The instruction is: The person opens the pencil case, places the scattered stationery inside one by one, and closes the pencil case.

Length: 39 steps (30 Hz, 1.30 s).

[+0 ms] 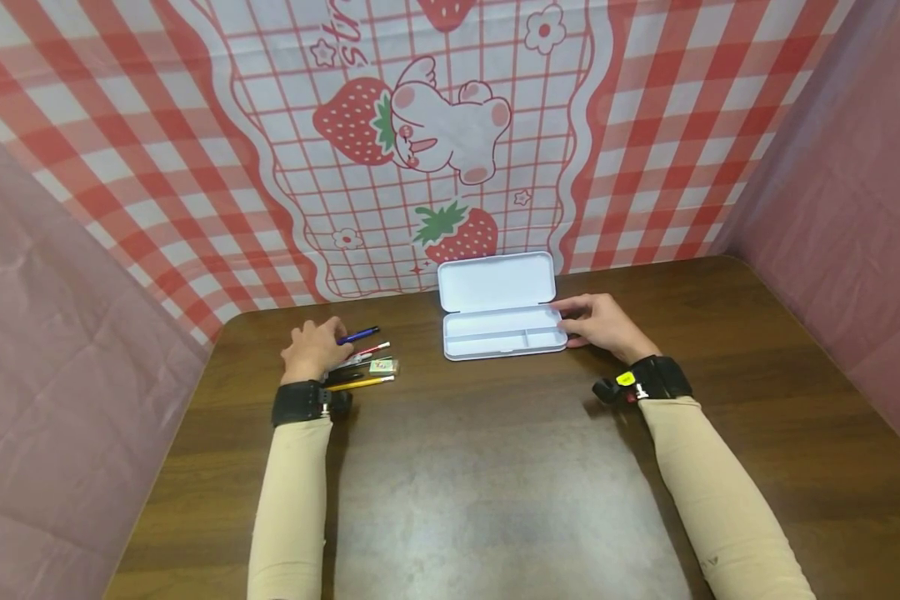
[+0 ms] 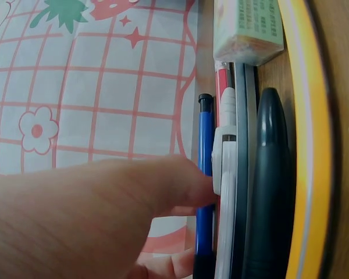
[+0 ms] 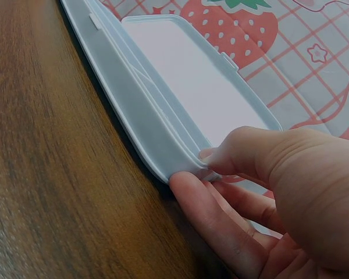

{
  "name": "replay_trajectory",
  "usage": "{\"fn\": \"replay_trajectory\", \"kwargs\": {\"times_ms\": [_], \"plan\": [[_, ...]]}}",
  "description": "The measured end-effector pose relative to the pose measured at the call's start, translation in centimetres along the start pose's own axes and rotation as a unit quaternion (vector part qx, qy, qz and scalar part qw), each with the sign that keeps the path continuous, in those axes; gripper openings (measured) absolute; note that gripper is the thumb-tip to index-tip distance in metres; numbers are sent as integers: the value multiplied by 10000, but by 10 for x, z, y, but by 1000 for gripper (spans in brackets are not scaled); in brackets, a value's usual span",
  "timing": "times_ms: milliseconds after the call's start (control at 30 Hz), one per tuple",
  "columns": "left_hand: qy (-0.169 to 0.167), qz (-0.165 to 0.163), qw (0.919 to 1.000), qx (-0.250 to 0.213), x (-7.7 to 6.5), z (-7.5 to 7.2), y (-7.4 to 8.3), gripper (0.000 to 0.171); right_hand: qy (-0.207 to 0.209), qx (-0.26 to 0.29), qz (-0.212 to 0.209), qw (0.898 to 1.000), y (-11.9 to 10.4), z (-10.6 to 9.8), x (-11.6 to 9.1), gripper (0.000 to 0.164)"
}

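Observation:
A white pencil case (image 1: 506,354) lies with its lid (image 1: 497,283) raised; its divided tray shows nothing inside. My right hand (image 1: 603,325) grips the case's right end, thumb over the rim and fingers against the outer wall, as the right wrist view shows. At the left, my left hand (image 1: 315,348) pinches a blue pen (image 2: 204,131) between thumb and fingers, though the fingertips are partly hidden. Beside that pen lie a white pen (image 2: 225,215), a dark pen (image 2: 270,174), a yellow pencil (image 1: 360,383) and a small green-and-white packaged block (image 1: 384,367).
A red-tipped pencil (image 1: 375,350) lies partly under the left hand. Behind the brown wooden table (image 1: 480,483) hangs a red-and-white strawberry cloth (image 1: 450,133), close to the case's lid. Pink cloth (image 1: 840,200) hangs at both sides.

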<state>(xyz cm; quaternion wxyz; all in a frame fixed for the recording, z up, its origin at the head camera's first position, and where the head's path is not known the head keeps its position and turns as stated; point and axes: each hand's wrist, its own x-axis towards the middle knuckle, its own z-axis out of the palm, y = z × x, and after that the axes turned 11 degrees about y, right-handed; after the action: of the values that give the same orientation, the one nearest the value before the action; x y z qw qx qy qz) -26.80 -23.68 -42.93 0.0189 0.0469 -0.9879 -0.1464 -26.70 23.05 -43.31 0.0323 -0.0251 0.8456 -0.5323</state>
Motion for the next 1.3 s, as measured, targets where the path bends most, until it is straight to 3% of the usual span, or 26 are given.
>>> {"fn": "replay_trajectory", "kwargs": {"times_ms": [200,667,833,1067,1300], "plan": [[-16,0,10000,-46,2,2,1,29,62,49,6,10000,27,1,17,41],[123,137,9998,-27,2,6,1,19,24,64,-42,10000,-2,0,-1,41],[114,162,9998,-6,3,6,2,18,38,64,-13,10000,4,1,3,41],[119,372,9991,-137,3,2,7,19,87,53,4,9999,29,2,19,42],[164,479,9981,-355,3,-1,19,19,90,42,-60,9999,32,2,19,42]]}}
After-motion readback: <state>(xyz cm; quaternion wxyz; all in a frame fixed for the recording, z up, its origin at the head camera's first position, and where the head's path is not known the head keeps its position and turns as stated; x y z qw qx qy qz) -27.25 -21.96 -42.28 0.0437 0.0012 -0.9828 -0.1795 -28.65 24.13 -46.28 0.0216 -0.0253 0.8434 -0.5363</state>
